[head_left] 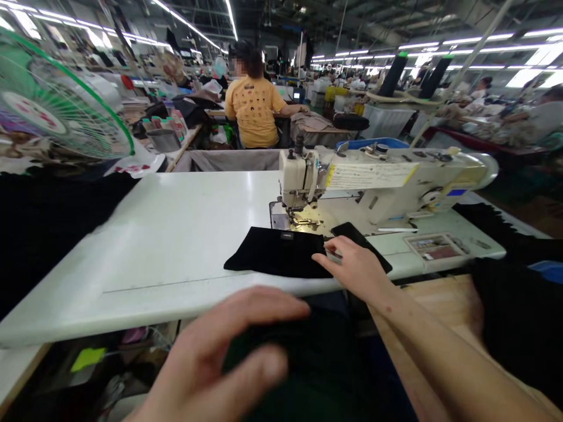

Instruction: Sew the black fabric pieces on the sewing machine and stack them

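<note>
A black fabric piece [281,252] with a small label lies on the white sewing table [176,240], in front of the sewing machine [373,181]. My right hand [352,266] rests on the fabric's right edge, fingers stretched toward it and pinching a small object I cannot make out. My left hand [220,357] is close to the camera, blurred, fingers spread over dark cloth [325,363] in my lap. A black phone-like object [356,237] lies beside the machine's needle area.
A green fan [57,99] stands at the left, over a dark fabric pile [48,223]. A tray of small parts [433,246] sits right of the machine. Another person in a yellow shirt [255,111] sits at the station ahead. More black cloth [519,305] hangs at right.
</note>
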{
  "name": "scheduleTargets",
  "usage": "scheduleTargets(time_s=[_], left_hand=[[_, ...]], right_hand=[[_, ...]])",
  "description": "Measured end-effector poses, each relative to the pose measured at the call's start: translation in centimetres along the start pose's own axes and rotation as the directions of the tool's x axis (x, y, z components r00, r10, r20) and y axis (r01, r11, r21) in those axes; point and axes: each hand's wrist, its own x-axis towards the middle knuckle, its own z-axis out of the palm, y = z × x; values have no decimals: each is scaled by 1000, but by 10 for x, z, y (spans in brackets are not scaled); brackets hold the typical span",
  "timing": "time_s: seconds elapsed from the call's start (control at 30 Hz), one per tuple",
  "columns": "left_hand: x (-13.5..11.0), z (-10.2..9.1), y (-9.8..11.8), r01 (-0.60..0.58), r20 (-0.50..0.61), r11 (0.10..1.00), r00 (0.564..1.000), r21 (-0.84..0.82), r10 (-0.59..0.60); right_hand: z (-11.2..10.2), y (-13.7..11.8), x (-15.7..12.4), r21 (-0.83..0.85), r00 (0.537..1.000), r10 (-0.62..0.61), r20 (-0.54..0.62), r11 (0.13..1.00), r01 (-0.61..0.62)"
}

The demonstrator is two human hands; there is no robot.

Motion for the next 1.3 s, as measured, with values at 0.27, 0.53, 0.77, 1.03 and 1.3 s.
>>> scheduleTargets(time_s=[0.27, 0.53, 0.77, 1.03, 1.3], left_hand=[[66, -17, -98, 214, -44, 857, 975, 468, -220], [76, -15, -88, 409, -29, 909, 911, -83, -412], [101, -30, -83, 470, 75, 616, 828, -632, -555], [119, -55, -27, 185, 363, 971, 924, -151, -120], [119, -34, 72, -317, 577, 948, 778, 19, 249]], right_hand=[[30, 35, 2, 218, 955, 184, 233, 947, -236], [31, 26, -7, 757, 884, 424, 197, 508, -412], [33, 27, -40, 723, 887, 329, 322, 520, -455], [2, 2, -47, 337, 962, 26, 271, 934, -120], [-34, -66, 14, 641, 946, -297, -132, 703, 310]])
